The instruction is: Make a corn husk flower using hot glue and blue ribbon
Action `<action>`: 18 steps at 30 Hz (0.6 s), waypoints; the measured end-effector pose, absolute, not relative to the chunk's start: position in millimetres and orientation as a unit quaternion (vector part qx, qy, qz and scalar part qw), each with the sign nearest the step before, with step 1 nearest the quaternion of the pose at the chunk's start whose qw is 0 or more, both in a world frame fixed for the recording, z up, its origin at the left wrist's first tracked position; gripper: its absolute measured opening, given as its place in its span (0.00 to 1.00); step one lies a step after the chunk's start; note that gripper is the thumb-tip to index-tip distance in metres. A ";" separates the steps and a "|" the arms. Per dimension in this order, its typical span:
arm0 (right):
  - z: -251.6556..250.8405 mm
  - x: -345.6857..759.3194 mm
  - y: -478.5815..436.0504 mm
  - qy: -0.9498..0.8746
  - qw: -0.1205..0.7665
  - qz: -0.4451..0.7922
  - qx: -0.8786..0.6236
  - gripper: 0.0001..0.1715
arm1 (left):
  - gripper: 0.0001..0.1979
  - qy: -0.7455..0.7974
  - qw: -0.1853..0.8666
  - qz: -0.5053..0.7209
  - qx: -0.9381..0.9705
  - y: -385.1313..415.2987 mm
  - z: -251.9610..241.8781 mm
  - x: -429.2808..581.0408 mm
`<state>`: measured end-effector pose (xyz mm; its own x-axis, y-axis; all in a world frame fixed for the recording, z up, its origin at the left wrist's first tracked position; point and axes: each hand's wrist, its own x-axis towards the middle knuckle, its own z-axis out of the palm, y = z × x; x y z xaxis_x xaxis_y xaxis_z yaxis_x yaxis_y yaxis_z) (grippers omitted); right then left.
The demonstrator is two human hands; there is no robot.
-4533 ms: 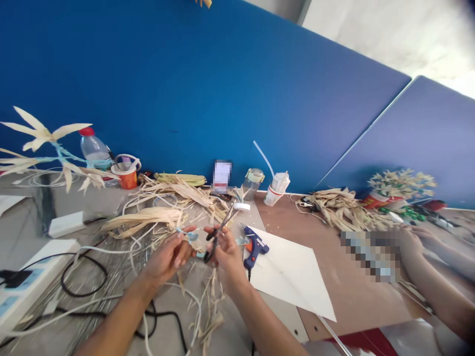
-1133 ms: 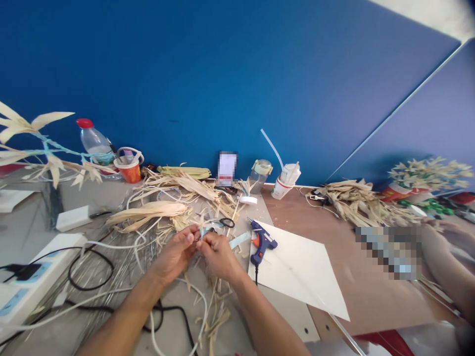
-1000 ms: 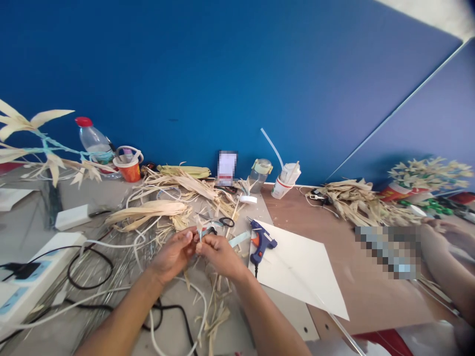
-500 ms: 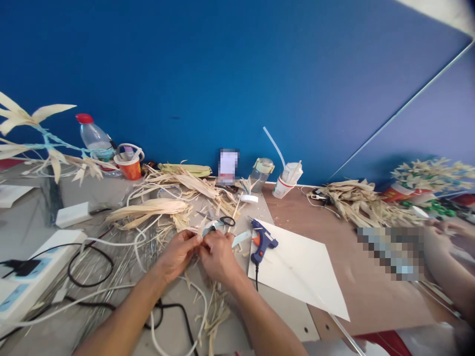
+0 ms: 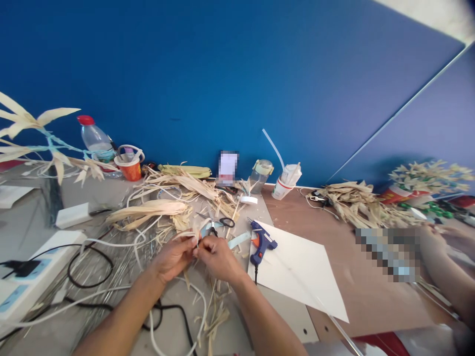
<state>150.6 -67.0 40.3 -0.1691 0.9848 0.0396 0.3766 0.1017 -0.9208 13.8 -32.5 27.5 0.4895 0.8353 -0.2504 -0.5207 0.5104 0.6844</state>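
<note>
My left hand [image 5: 176, 257] is closed in a pinch on a pale strip of corn husk [image 5: 187, 234], which curves above the fingertips. Against it, my right hand [image 5: 217, 258] is also pinched, its fingertips meeting those of the left; whatever lies between them is hidden. A light blue strip [image 5: 239, 241] emerges beyond the right knuckles; whether the hand holds it I cannot tell. Just past the hands lie black-handled scissors [image 5: 227, 222] and a dark-handled tool [image 5: 212, 231], partly covered. The blue glue gun [image 5: 262, 242] rests right of my hands on white paper [image 5: 304, 272].
Dried corn husks [image 5: 152, 210] cover the table's middle. White cables [image 5: 137, 242] and a power strip [image 5: 44, 267] lie left, near a husk-flower branch [image 5: 52, 141]. Cups, a jar [image 5: 261, 173] and a bottle [image 5: 96, 141] line the wall. At right, another person's hands [image 5: 432, 240] work.
Both hands have shifted slightly left, and the right hand has turned a little. More of the dark-handled tool shows behind them. The husk piece in my left hand now lies flatter.
</note>
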 end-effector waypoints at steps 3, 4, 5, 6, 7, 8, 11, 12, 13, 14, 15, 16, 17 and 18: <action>43.4 146.1 -69.3 -0.693 0.321 0.286 -0.579 0.12 | 0.11 0.297 0.817 0.410 0.276 -33.1 26.9 17.4; 43.9 144.8 -69.9 -0.704 0.305 0.253 -0.589 0.10 | 0.11 0.297 0.819 0.405 0.278 -33.4 27.0 18.4; 44.1 143.9 -70.4 -0.712 0.293 0.228 -0.596 0.08 | 0.11 0.296 0.821 0.401 0.279 -33.7 27.1 19.1; 44.0 143.4 -70.6 -0.717 0.286 0.213 -0.599 0.07 | 0.11 0.294 0.822 0.400 0.278 -34.1 27.2 19.5; 43.6 143.3 -70.6 -0.717 0.286 0.208 -0.601 0.07 | 0.10 0.290 0.824 0.402 0.275 -34.4 27.1 19.4; 43.2 143.8 -70.2 -0.712 0.293 0.213 -0.601 0.09 | 0.09 0.282 0.825 0.407 0.271 -34.6 26.9 19.0; 41.4 147.9 -67.6 -0.678 0.353 0.284 -0.579 0.13 | 0.08 0.253 0.830 0.425 0.257 -34.2 24.9 16.2; 40.4 149.7 -66.4 -0.660 0.379 0.319 -0.564 0.14 | 0.08 0.250 0.833 0.423 0.254 -33.8 24.0 15.4; 39.2 151.4 -65.2 -0.638 0.406 0.357 -0.548 0.14 | 0.09 0.253 0.834 0.420 0.251 -33.3 23.1 14.7; 37.7 152.8 -64.0 -0.612 0.428 0.401 -0.531 0.13 | 0.10 0.261 0.835 0.416 0.248 -32.9 22.2 14.4; 36.0 153.8 -62.9 -0.581 0.444 0.449 -0.512 0.13 | 0.11 0.270 0.835 0.413 0.244 -32.5 21.6 14.3; 34.3 154.4 -61.8 -0.548 0.456 0.497 -0.494 0.14 | 0.12 0.278 0.834 0.410 0.242 -32.3 21.3 14.4; 32.6 154.4 -60.9 -0.515 0.464 0.540 -0.477 0.15 | 0.11 0.283 0.832 0.411 0.242 -32.3 21.4 14.5; 31.1 154.0 -60.1 -0.485 0.471 0.573 -0.464 0.17 | 0.11 0.284 0.832 0.411 0.244 -32.4 21.7 14.7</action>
<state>154.0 -60.1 31.1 -0.1263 0.9892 -0.0750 -0.0890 -0.0866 -0.9923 14.7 -32.4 21.7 0.5017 0.8211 -0.2721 -0.5442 0.5441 0.6386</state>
